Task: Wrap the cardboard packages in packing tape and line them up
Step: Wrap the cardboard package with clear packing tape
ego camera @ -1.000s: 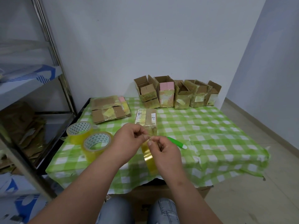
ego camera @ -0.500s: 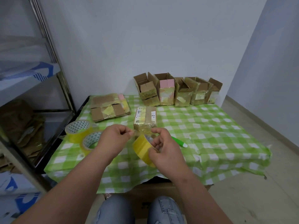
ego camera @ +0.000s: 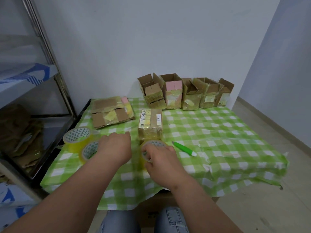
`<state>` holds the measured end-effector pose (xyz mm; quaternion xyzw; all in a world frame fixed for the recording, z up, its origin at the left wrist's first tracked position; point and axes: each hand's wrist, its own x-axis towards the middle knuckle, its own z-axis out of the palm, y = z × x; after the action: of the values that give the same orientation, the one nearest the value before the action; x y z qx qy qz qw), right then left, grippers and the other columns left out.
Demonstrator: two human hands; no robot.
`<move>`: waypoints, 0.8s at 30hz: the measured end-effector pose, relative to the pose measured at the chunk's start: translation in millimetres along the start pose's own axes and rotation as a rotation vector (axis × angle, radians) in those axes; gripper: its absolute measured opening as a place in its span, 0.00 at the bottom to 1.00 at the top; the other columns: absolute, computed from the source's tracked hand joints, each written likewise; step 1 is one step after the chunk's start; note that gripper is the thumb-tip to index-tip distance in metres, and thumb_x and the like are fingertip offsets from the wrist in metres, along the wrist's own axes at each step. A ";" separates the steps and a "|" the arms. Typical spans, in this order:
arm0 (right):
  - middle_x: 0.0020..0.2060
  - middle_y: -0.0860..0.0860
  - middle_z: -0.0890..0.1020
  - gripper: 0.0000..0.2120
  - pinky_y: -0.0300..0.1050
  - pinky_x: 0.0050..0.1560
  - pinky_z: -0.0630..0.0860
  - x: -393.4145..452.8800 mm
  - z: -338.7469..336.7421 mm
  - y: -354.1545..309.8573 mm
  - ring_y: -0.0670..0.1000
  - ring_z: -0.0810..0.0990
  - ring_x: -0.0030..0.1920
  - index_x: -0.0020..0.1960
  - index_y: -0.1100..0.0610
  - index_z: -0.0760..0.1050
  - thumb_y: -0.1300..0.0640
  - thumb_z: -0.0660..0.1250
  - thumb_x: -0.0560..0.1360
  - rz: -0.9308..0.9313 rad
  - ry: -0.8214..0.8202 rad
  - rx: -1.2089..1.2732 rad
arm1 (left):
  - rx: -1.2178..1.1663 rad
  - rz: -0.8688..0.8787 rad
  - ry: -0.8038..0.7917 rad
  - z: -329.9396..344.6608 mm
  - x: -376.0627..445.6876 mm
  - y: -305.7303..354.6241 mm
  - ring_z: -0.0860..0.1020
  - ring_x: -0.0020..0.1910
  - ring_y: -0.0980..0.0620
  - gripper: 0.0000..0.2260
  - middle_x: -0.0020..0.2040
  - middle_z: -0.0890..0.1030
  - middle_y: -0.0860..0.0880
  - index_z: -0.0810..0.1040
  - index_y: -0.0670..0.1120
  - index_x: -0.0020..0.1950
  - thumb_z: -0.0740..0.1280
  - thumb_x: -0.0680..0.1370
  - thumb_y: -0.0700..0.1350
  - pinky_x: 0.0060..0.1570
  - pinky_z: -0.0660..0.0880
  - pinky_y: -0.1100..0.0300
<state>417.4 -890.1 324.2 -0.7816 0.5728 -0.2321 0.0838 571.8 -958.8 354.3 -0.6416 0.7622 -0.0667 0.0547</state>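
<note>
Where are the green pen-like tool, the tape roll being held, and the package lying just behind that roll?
Green tool (ego camera: 182, 148), head view, middle of its green body.
Held tape roll (ego camera: 155, 144), head view, patterned inner ring at the top.
Package (ego camera: 150, 122), head view, centre of its taped top face.

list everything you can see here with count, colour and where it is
tape rolls: 3, yellow; two at the table's left edge, one in front of the package
package: 1, brown, taped, table centre
open boxes: 5, brown, in a row against the wall
flattened cardboard: 1 pile, brown with pink and yellow bits, back left of table
cutter: 1, green with a white tip, right of the package
tablecloth: 1, green and white check
shelf: 1, metal, far left
left hand: over the table beside the left rolls, fingers hidden
right hand: grips the front roll
</note>
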 end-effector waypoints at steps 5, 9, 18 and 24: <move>0.41 0.38 0.77 0.04 0.45 0.49 0.74 5.8 -8.0 22.7 0.40 0.76 0.43 0.45 0.40 0.74 0.45 0.68 0.72 0.255 0.290 0.342 | -0.519 -0.036 0.133 1.4 19.1 -1.4 0.74 0.61 0.44 0.19 0.65 0.72 0.46 0.69 0.54 0.73 0.59 0.82 0.49 0.55 0.73 0.52; 0.50 0.43 0.72 0.20 0.42 0.46 0.71 26.0 -14.5 46.3 0.45 0.76 0.46 0.68 0.46 0.70 0.44 0.64 0.77 0.388 0.372 0.287 | -0.829 0.054 0.159 2.3 33.8 7.0 0.77 0.53 0.50 0.24 0.58 0.76 0.50 0.63 0.60 0.76 0.62 0.80 0.56 0.53 0.73 0.55; 0.45 0.42 0.73 0.21 0.43 0.50 0.74 63.8 -8.4 67.9 0.44 0.74 0.45 0.70 0.45 0.73 0.49 0.68 0.77 0.242 0.190 0.251 | -0.660 0.176 0.178 4.0 60.0 11.3 0.76 0.51 0.50 0.20 0.47 0.74 0.53 0.74 0.57 0.70 0.68 0.77 0.55 0.50 0.71 0.57; 0.36 0.34 0.75 0.22 0.27 0.47 0.73 67.7 -15.9 87.4 0.33 0.75 0.39 0.69 0.47 0.75 0.60 0.69 0.77 0.189 0.092 0.445 | -0.703 0.294 0.160 12.7 64.7 -2.4 0.72 0.46 0.54 0.20 0.44 0.73 0.54 0.71 0.56 0.72 0.67 0.79 0.48 0.43 0.63 0.62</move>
<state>351.2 -980.1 321.6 -0.6755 0.5813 -0.3792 0.2490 565.2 -1023.4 342.4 -0.4979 0.8242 0.1571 -0.2192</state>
